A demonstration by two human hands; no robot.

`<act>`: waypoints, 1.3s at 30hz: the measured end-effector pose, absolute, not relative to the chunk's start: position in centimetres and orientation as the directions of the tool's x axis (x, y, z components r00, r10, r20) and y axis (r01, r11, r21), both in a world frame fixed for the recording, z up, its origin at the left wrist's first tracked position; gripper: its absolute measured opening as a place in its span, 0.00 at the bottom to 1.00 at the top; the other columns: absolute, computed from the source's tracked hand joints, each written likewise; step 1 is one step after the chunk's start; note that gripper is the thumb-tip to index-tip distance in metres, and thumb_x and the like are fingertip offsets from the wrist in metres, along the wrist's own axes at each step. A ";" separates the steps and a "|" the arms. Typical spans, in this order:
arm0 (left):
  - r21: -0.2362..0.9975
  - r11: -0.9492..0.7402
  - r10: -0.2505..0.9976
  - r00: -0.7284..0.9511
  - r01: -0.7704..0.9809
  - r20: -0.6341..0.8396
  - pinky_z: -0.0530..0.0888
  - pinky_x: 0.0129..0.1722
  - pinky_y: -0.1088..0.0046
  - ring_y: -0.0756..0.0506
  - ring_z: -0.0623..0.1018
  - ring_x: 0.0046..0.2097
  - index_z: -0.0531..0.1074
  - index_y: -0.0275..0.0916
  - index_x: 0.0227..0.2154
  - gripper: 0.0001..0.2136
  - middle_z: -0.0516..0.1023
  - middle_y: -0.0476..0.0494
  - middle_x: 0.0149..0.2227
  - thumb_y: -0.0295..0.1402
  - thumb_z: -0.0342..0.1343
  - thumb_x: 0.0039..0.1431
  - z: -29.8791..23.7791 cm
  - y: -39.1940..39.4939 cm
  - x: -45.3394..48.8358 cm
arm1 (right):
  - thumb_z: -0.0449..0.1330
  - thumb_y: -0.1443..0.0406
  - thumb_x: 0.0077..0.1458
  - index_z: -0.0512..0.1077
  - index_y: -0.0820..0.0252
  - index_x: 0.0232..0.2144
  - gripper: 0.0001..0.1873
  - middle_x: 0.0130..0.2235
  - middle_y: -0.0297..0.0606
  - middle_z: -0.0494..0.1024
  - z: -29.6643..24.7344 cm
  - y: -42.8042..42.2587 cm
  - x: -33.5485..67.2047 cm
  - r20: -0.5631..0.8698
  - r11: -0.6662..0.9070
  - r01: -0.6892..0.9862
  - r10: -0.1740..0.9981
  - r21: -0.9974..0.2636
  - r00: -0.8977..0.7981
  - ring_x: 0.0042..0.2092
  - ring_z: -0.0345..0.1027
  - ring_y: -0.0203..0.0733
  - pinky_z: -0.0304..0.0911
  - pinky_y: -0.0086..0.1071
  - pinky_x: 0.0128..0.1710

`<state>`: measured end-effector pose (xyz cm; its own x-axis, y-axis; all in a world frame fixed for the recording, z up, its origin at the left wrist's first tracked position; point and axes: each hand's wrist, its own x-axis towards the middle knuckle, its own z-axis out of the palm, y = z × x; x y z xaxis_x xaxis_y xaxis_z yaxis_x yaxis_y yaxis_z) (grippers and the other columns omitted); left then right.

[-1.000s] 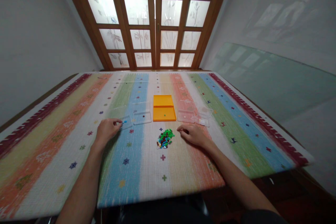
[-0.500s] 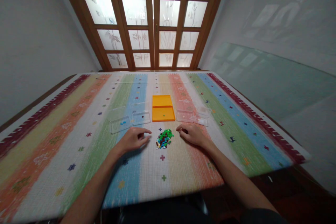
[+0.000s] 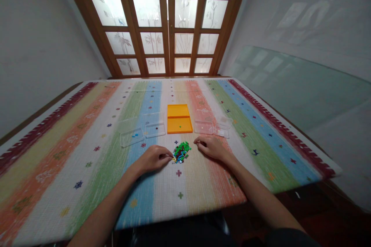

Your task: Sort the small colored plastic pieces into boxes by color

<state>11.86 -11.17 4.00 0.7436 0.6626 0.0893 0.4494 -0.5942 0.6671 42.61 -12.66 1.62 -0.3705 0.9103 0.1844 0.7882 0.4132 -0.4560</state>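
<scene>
A small pile of tiny coloured pieces, mostly green with some blue and dark ones, lies on the striped mat in front of me. My left hand rests on the mat just left of the pile. Its fingertips are drawn together at the pile's left edge, and what they pinch is too small to make out. My right hand rests on the mat right of the pile, a short gap away, with its fingers curled in loosely.
An open orange box sits beyond the pile. Two clear trays stand to its left, one holding blue pieces and one holding a dark piece. Two more clear trays stand to its right. The striped mat covers the table; a wooden door stands behind.
My left hand has moved from the clear tray with the blue pieces rightwards to the pile's left edge and drawn its fingers together. My right hand has stayed put.
</scene>
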 end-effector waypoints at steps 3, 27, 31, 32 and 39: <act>0.654 -0.575 0.711 0.695 0.491 0.105 0.67 0.30 0.75 0.50 0.73 0.26 0.82 0.38 0.36 0.11 0.80 0.46 0.27 0.33 0.54 0.61 4.4 -10.6 11.3 | 0.55 0.69 0.58 0.80 0.58 0.42 0.14 0.40 0.41 0.84 1.6 -12.6 42.6 0.177 0.407 0.798 0.913 -0.444 -0.367 0.40 0.78 0.45 0.68 0.36 0.43; 0.167 -0.245 0.963 0.260 0.955 -0.074 0.73 0.42 0.69 0.38 0.82 0.44 0.83 0.40 0.46 0.13 0.85 0.36 0.41 0.30 0.56 0.63 7.6 -3.2 10.5 | 0.55 0.70 0.58 0.80 0.59 0.41 0.14 0.41 0.42 0.84 1.9 -12.7 42.3 0.175 0.416 0.795 0.909 -0.442 -0.378 0.41 0.78 0.45 0.67 0.35 0.43; 0.180 -0.247 0.961 0.264 0.952 -0.081 0.72 0.40 0.69 0.38 0.82 0.43 0.83 0.40 0.44 0.11 0.85 0.35 0.42 0.29 0.58 0.63 7.5 -3.0 10.3 | 0.55 0.71 0.59 0.80 0.60 0.42 0.14 0.41 0.43 0.84 2.0 -12.8 42.3 0.159 0.405 0.803 0.914 -0.437 -0.374 0.41 0.78 0.46 0.67 0.36 0.43; 0.191 -0.245 0.962 0.262 0.951 -0.073 0.72 0.39 0.69 0.38 0.82 0.43 0.84 0.41 0.44 0.11 0.85 0.35 0.41 0.29 0.58 0.63 7.5 -3.0 10.3 | 0.55 0.71 0.59 0.80 0.60 0.42 0.14 0.41 0.43 0.84 2.0 -12.8 42.3 0.157 0.402 0.806 0.915 -0.435 -0.372 0.41 0.78 0.46 0.67 0.36 0.43; 0.316 -0.315 0.948 0.284 0.895 0.142 0.65 0.31 0.73 0.45 0.76 0.29 0.83 0.38 0.43 0.12 0.80 0.44 0.26 0.34 0.56 0.63 7.6 -4.3 9.8 | 0.55 0.70 0.60 0.80 0.60 0.41 0.14 0.41 0.42 0.84 2.8 -13.0 41.5 0.173 0.427 0.750 0.901 -0.506 -0.397 0.40 0.77 0.43 0.66 0.33 0.43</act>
<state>9.77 -4.31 7.57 0.2835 0.9484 0.1418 0.8949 -0.3148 0.3162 41.46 -13.02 2.84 -0.3969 0.9014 0.1733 0.7496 0.4273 -0.5056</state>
